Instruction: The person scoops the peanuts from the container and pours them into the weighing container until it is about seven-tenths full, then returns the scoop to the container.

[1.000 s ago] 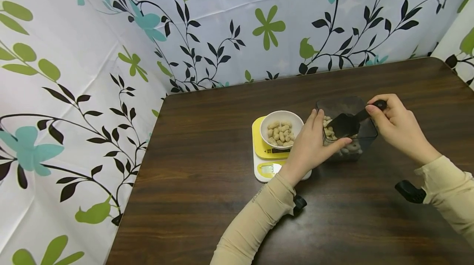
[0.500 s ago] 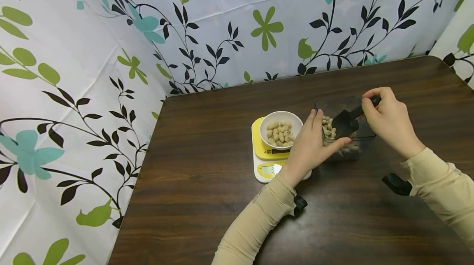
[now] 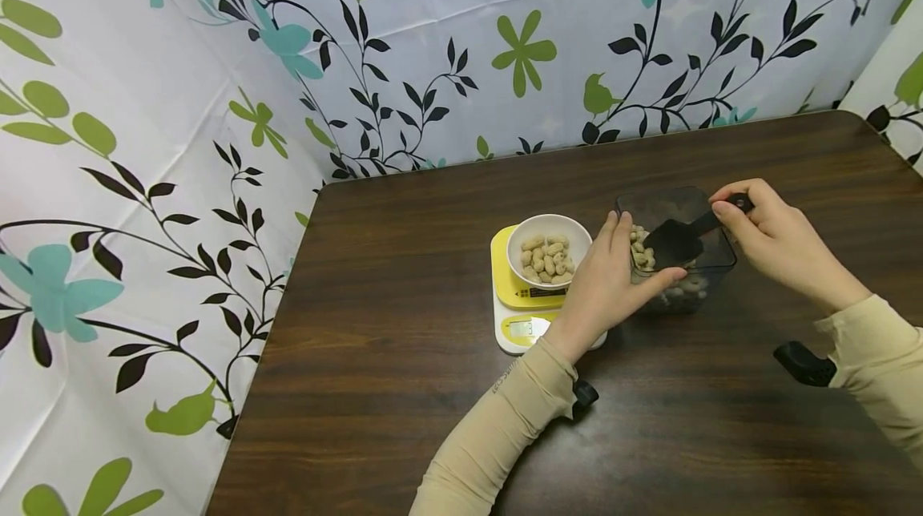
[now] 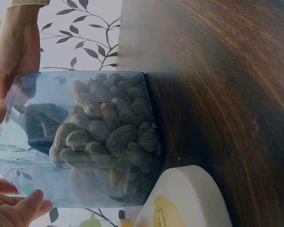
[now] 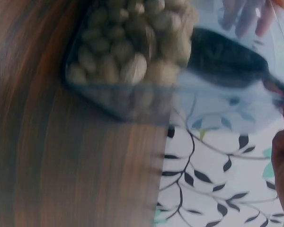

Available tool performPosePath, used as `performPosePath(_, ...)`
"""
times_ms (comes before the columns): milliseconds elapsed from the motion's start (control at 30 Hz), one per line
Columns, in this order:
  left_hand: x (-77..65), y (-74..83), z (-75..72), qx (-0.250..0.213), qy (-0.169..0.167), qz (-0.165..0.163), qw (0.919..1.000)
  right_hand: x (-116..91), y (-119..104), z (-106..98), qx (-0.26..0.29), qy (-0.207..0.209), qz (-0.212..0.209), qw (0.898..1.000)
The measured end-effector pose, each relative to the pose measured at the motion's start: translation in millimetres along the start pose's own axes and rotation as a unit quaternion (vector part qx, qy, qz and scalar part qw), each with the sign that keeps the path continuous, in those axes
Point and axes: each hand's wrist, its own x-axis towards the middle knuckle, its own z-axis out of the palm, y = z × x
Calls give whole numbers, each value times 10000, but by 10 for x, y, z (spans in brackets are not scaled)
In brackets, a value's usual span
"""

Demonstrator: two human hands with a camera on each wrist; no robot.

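A see-through plastic container [image 3: 678, 292], partly filled with unshelled peanuts [image 4: 109, 123], stands on the table. My left hand [image 3: 602, 284] holds it at the near left corner, the fingers along its left wall and the thumb across the front. My right hand [image 3: 767, 239] grips the handle of a black scoop [image 3: 674, 244] between thumb and fingers. The scoop slants down to the left, its blade inside the container against the peanuts. To the left, a white bowl [image 3: 513, 250] with more peanuts sits on a yellow and white kitchen scale [image 3: 505, 316], close beside my left hand.
The dark wooden table [image 3: 389, 324] carries all of this. A patterned curtain [image 3: 433, 43] hangs behind its far edge and along its left side. Black wrist mounts [image 3: 804, 364] jut out beneath both sleeves.
My right hand swings in to the left and tilts the scoop handle up, then moves back out to the right. The scoop blade shifts slightly among the peanuts. My left hand stays put.
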Motion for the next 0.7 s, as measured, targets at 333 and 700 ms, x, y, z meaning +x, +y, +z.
performPosePath(333, 25, 15, 6, 7, -21, -23, 10000, 82, 78, -59, 445, -555, -201, 9973)
performPosePath(700, 19, 18, 4, -65, -68, 2, 10000, 105, 114, -144, 741, -1429, -932, 9826)
